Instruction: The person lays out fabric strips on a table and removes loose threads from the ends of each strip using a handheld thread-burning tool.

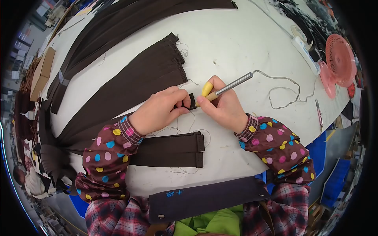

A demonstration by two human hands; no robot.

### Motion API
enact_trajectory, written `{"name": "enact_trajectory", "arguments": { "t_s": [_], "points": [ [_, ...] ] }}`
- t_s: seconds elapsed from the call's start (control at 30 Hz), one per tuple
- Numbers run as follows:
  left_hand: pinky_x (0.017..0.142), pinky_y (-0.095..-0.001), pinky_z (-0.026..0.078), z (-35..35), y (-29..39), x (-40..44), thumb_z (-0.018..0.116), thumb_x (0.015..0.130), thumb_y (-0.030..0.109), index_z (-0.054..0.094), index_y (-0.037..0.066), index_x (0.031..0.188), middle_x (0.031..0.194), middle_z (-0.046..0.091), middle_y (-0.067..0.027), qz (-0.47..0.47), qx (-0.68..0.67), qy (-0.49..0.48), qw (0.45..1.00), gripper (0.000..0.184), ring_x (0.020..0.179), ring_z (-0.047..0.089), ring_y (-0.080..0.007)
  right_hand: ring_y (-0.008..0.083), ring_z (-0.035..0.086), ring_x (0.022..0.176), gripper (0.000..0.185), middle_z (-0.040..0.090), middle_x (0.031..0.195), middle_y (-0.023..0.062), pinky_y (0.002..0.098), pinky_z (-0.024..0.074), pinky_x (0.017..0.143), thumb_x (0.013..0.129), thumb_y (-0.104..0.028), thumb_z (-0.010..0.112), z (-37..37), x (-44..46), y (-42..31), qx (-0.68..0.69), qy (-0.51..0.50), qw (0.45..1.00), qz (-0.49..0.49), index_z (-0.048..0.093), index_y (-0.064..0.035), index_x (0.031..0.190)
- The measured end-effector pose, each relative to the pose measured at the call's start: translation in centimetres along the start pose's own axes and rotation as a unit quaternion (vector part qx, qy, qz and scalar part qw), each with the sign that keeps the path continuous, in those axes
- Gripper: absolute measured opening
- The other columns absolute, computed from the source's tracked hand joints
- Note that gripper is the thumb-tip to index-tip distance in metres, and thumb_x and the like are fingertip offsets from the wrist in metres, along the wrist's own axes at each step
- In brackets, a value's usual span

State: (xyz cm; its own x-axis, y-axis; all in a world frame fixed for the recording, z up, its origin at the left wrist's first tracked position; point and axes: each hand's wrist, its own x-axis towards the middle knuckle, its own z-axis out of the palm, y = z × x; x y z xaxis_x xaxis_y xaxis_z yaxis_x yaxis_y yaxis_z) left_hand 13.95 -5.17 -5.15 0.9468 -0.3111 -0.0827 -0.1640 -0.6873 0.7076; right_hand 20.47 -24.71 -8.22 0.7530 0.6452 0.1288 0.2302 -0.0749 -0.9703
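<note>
Nearest, folded dark strips (169,150) lie on the bench (236,165), their hemmed ends pointing right. Just beyond, the left hand (160,109) pinches the end of a dark strip (192,101) while the right hand (223,105) grips a metal-shafted tool (235,83), its tip at that end, a yellow cover on one finger (206,89). Farther off are more dark strips (138,74) and, right, a pink fan (340,60).

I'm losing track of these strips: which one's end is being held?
The dark strip between the fanned strips above and the pair below: only its end is pinched in the left hand.
</note>
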Motion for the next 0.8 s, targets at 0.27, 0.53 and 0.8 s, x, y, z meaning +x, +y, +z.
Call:
{"name": "enact_trajectory", "arguments": {
  "t_s": [0.27,0.53,0.8],
  "points": [
    [0.069,-0.0358,0.047,0.05,-0.56,0.27,0.061,0.085,0.009,0.054,0.006,0.089,0.087,0.053,-0.0095,0.005,-0.008,0.024,1.0,0.009,0.078,0.058,-0.0269,0.0088,0.052,0.054,0.025,0.056,0.063,0.0043,0.0246,0.0409,0.049,0.084,-0.012,0.065,0.24,0.36,0.59,-0.006,-0.007,1.0,-0.004,0.041,-0.0038,0.087],
    [0.069,-0.0365,0.048,0.46,0.19,0.13,0.061,0.086,0.011,0.053,0.005,0.09,0.091,0.055,-0.0097,-0.007,0.004,0.027,1.0,0.01,0.079,0.059,-0.0292,0.0132,0.055,0.053,0.027,0.056,0.063,0.0073,0.0269,0.0421,0.049,0.083,-0.013,0.065,-0.15,-0.2,0.14,-0.038,-0.008,0.999,-0.002,0.041,-0.0028,0.088],
    [0.068,-0.0362,0.048,0.46,0.06,0.23,0.06,0.087,0.011,0.053,0.005,0.09,0.091,0.056,-0.0092,-0.001,0.013,0.035,0.999,0.01,0.079,0.06,-0.028,0.0171,0.056,0.053,0.028,0.057,0.063,0.0092,0.0291,0.0422,0.048,0.083,-0.014,0.065,0.01,0.01,0.33,-0.047,-0.004,0.999,-0.005,0.04,-0.0028,0.088]
  ]
}}
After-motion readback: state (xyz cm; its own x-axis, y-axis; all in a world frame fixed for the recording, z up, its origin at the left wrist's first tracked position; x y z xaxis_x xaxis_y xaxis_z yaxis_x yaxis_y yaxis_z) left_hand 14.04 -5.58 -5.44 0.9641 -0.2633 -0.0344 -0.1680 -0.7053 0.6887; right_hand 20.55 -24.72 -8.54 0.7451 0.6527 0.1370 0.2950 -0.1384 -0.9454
